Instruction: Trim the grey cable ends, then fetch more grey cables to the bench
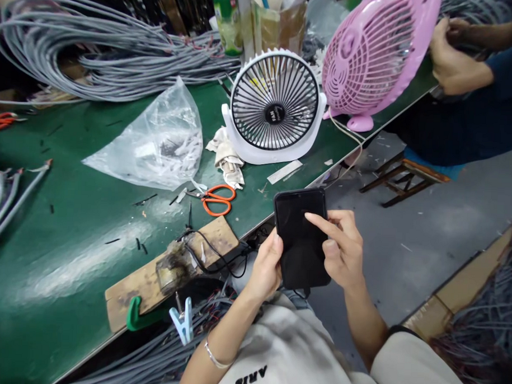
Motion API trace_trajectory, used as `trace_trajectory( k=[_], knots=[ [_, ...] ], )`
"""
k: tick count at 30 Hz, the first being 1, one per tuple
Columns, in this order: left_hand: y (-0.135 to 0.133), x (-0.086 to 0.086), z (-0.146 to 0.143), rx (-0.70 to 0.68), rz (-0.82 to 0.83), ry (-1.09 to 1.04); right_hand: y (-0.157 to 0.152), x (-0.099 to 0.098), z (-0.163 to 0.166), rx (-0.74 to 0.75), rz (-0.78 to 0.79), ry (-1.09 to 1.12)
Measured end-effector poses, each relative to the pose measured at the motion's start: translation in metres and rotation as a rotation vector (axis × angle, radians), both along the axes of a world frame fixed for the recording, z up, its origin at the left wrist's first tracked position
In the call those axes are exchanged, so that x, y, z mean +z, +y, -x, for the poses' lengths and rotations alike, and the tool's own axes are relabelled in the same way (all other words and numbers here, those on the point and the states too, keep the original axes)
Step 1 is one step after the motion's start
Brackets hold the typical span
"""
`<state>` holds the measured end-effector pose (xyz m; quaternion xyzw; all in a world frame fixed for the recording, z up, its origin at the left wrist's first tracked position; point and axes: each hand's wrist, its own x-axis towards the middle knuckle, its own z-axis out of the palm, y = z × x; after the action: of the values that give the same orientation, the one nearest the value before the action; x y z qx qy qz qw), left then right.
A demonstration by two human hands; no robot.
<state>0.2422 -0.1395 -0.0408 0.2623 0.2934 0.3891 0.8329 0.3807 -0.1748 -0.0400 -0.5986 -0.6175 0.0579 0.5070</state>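
Our left hand (267, 268) clamps a black smartphone (301, 244) at lower centre, its fingers hidden behind the phone. Our right hand (342, 245) sits open beside it, forefinger (317, 223) over the dark screen (298, 255), contact hard to make out.

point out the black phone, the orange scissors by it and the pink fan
black phone (301, 238), head view, on its dark screen
orange scissors (217, 201), head view, on the handle loops
pink fan (367, 58), head view, on the front grille

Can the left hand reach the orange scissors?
Probably yes: the left hand holds a black phone, but the orange scissors lie close, just past a flat wooden board.
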Motion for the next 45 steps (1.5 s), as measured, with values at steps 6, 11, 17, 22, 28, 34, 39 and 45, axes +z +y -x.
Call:
trace_trajectory(
  k=[6, 11, 17, 22, 28, 34, 39, 45],
  knots=[
    [-0.001, 0.000, -0.001, 0.004, -0.054, -0.006, 0.003, 0.000, 0.000, 0.002, -0.006, -0.019],
    [-0.002, -0.001, -0.001, -0.008, -0.064, 0.004, 0.005, 0.000, 0.000, -0.003, -0.004, -0.022],
    [-0.002, -0.003, 0.000, -0.003, -0.052, 0.005, 0.004, 0.000, 0.000, 0.006, -0.003, -0.007],
    [-0.001, -0.003, 0.000, 0.014, 0.013, 0.024, 0.004, -0.001, 0.001, 0.016, -0.025, 0.053],
    [0.001, -0.005, 0.002, 0.036, 0.054, 0.005, 0.006, -0.007, 0.000, 0.102, 0.051, 0.463],
    [0.003, -0.006, 0.003, 0.054, 0.063, -0.006, 0.009, -0.009, -0.004, 0.230, 0.064, 0.621],
    [0.002, -0.006, 0.002, 0.045, 0.063, -0.019, 0.011, -0.010, -0.002, 0.173, 0.068, 0.629],
    [0.003, -0.007, 0.002, 0.068, 0.092, 0.004, 0.012, -0.010, -0.002, 0.157, 0.081, 0.660]
  ],
)
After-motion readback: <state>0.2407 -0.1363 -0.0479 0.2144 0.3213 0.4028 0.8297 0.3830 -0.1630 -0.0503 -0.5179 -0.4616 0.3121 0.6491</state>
